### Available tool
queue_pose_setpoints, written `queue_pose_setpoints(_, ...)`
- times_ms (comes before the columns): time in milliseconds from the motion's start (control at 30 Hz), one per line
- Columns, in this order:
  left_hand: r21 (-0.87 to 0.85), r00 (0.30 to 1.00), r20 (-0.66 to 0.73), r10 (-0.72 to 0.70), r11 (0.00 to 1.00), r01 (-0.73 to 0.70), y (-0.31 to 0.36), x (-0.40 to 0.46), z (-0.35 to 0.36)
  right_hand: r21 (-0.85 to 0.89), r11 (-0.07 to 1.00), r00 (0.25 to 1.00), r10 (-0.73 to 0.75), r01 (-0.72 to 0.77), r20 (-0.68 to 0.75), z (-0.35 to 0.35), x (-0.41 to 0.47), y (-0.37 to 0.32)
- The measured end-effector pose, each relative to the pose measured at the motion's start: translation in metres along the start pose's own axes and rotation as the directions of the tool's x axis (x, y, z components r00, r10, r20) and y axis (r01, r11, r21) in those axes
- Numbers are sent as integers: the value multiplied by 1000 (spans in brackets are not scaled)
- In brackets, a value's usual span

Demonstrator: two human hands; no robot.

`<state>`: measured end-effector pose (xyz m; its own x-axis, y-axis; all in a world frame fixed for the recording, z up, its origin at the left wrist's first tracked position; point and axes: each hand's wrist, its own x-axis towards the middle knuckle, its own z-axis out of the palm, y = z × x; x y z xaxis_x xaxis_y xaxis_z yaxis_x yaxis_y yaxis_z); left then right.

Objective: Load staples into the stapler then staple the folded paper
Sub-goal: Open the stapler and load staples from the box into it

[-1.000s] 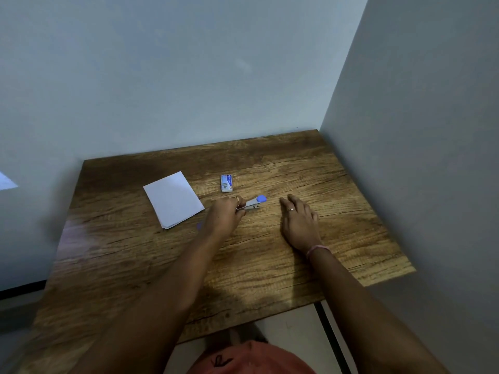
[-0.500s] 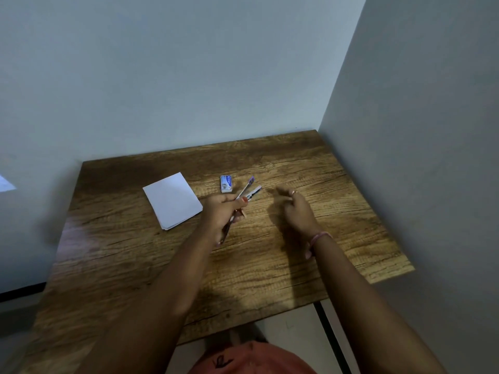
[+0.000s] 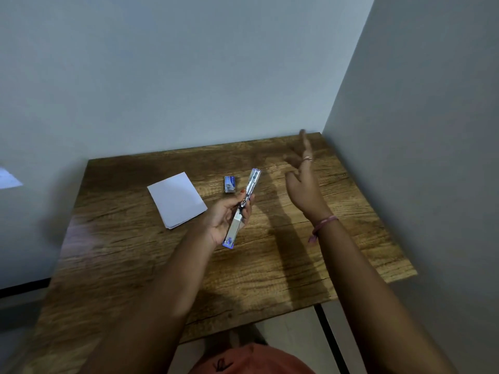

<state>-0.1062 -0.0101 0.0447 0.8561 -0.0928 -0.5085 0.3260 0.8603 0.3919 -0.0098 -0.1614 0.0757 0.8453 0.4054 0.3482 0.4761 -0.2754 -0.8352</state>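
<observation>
Desk (image 3: 270, 265): wood; paper (image 3: 176, 203), staple box (image 3: 230, 184) lying flat
Left hand (image 3: 225, 215): fingers grasping opened stapler (image 3: 242, 209)
Right hand (image 3: 303, 182): raised, fingers released
Tip: steady stapler; fetch staples

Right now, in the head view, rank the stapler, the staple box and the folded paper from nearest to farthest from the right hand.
From the raised, open right hand:
1. Stapler, opened out flat and held in the left hand, just to the left of the right hand.
2. Staple box, on the table behind the stapler, farther left.
3. Folded paper, farthest left on the table.

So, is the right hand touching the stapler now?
Apart. The head view shows the right hand raised, with bare table between it and the stapler, which the left hand holds.
</observation>
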Motion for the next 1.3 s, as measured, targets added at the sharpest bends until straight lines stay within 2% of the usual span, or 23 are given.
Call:
queue_pose_setpoints(33,-6,1000,17,-3,1000,3,0,0,0,12,1000,1000,-5,5,15,-1,-1,-2)
queue_pose_setpoints(67,-10,999,34,-8,1000,8,1,0,1,-57,997,992,-36,43,120,-2,0,-3)
queue_pose_setpoints(133,-11,999,51,-16,1000,17,1,1,2,-271,944,909,-63,189,412,-5,-1,0)
queue_pose_setpoints(167,-9,999,51,-18,1000,19,0,2,2,-306,931,893,-42,198,448,-7,0,2)
queue_pose_setpoints(200,-11,999,49,-19,1000,20,0,2,2,-287,945,911,-28,158,411,-8,0,1)
queue_pose_setpoints(300,-20,999,54,-7,1000,8,-2,2,2,-16,1000,995,21,-19,101,-8,0,-7)
queue_pose_setpoints(333,-17,999,53,-4,1000,5,-3,2,3,14,998,994,54,-56,95,-8,0,-8)
queue_pose_setpoints(433,-5,999,51,-4,1000,4,-3,3,7,-213,976,909,44,50,414,-7,-3,-2)
queue_pose_setpoints(467,-4,999,50,-6,1000,6,-3,3,8,-238,969,903,43,66,427,-6,-3,-2)
queue_pose_setpoints(600,-14,999,42,0,1000,0,-5,1,8,-8,996,990,91,-91,109,-2,-4,-7)
queue_pose_setpoints(633,-13,999,37,4,1000,-4,-5,1,8,-28,994,983,107,-104,150,-1,-6,-6)
queue_pose_setpoints(700,-5,999,29,12,1000,-12,-4,-1,9,-142,989,922,79,-26,379,0,-8,0)
queue_pose_setpoints(733,-4,1000,26,15,1000,-15,-4,-1,10,-153,988,920,44,17,389,0,-9,2)
queue_pose_setpoints(767,-8,1000,21,17,1000,-16,-4,-2,10,-133,991,932,50,-2,360,0,-7,4)
queue_pose_setpoints(867,-31,1000,12,22,999,-22,-4,-3,10,24,988,985,148,-151,84,2,-4,2)
queue_pose_setpoints(900,-33,1000,8,25,999,-25,-4,-3,11,31,985,980,165,-170,114,2,-5,2)
queue_pose_setpoints(967,-28,1000,4,28,999,-28,-3,-3,12,-47,992,924,123,-113,363,1,-8,8)
queue_pose_setpoints(1000,-26,1000,2,28,999,-28,-3,-3,12,-67,996,912,79,-57,402,2,-10,10)
queue_pose_setpoints(1033,-25,1000,-1,27,999,-27,-3,-3,12,-49,996,915,84,-70,394,3,-9,13)
queue_pose_setpoints(1133,-21,1000,-14,26,999,-27,-4,-3,12,57,982,976,170,-179,138,5,-6,6)
queue_pose_setpoints(1167,-23,1000,-17,26,999,-26,-4,-3,12,68,980,974,176,-186,141,4,-6,6)
queue_pose_setpoints(1233,-31,1000,-17,18,999,-18,-4,-2,13,-45,995,930,100,-90,352,3,-8,7)
queue_pose_setpoints(1300,-33,1000,-19,12,999,-12,-5,-1,13,-79,997,912,30,3,410,2,-7,9)
